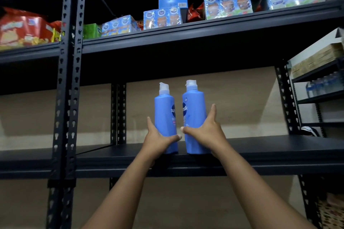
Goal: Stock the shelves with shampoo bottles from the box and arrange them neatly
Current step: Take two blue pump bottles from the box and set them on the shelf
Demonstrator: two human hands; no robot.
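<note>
Blue shampoo bottles stand on the shelf point(260, 147): left bottle point(164, 117) clasped by left hand point(158, 141), right bottle point(193, 117) by right hand point(206, 132); fingers wrapped round each. Letting go unevenly might topple one.

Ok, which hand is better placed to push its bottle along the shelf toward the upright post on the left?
Left, probably. The left hand grips the left bottle, nearest that post, with bare shelf between. The right hand's bottle would be blocked.
</note>
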